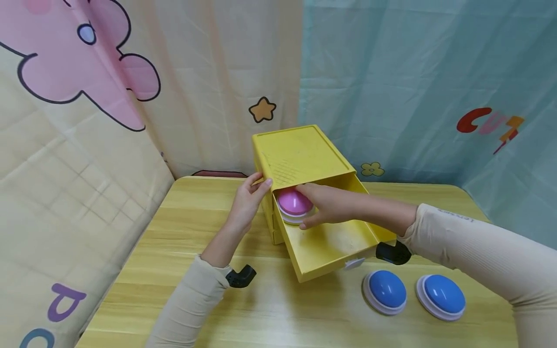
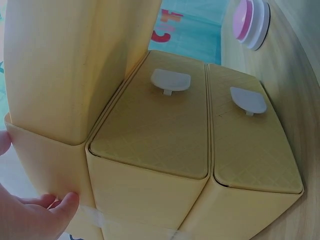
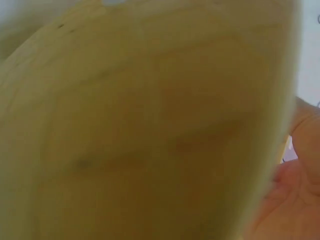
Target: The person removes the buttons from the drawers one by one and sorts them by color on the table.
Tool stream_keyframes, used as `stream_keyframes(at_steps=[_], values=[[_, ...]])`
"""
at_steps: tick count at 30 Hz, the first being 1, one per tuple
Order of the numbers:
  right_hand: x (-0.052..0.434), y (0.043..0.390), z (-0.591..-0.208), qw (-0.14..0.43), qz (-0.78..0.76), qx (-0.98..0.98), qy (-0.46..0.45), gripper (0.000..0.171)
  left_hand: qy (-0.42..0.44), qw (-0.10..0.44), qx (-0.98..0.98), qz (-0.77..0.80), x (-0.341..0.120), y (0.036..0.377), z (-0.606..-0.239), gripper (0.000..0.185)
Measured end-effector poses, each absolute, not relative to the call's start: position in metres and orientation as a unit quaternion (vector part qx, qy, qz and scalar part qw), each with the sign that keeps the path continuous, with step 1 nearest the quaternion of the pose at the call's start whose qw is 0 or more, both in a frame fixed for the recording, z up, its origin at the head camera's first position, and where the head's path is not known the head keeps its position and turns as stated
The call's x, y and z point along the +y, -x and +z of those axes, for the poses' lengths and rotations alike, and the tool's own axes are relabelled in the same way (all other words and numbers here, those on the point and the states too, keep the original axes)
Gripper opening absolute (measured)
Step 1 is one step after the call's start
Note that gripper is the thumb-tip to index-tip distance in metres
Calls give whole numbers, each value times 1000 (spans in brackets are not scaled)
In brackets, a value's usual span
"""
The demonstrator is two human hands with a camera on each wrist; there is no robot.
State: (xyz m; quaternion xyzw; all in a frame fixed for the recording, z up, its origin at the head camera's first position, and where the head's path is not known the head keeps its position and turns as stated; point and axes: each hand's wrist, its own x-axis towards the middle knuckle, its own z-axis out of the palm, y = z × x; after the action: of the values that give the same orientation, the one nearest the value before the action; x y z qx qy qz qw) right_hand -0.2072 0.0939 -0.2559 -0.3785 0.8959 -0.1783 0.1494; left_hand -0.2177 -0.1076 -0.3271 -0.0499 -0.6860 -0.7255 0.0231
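Note:
A yellow drawer cabinet [image 1: 304, 152] stands on the table with its top drawer [image 1: 344, 241] pulled out. In the drawer's left corner is a pink push button [image 1: 295, 202] with a pale base. My right hand [image 1: 332, 203] reaches in and holds that button from its right side, thumb in front and fingers behind. My left hand [image 1: 245, 203] rests its fingertips against the cabinet's left side near the top front corner. Two lower drawers [image 2: 150, 120] with pale handles are closed in the left wrist view. Blurred yellow plastic [image 3: 145, 125] fills most of the right wrist view.
Two blue push buttons, a nearer-left one [image 1: 387, 290] and one to its right [image 1: 443, 296], sit on the wooden table [image 1: 204, 208] right of the drawer. Another pink button [image 2: 245, 22] shows beyond the cabinet in the left wrist view. Printed curtains [image 1: 204, 96] hang behind.

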Motion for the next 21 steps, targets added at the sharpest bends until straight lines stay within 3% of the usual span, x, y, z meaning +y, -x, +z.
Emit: stream_keyframes(at_steps=[11,21], values=[[89,204,-263,71,-160,914,366,59,49,24,-686,-725,-107,217,-327,57],[96,201,-262,65,-192,906,372,58,43,26,-687,-725,-106,218,-329,55]])
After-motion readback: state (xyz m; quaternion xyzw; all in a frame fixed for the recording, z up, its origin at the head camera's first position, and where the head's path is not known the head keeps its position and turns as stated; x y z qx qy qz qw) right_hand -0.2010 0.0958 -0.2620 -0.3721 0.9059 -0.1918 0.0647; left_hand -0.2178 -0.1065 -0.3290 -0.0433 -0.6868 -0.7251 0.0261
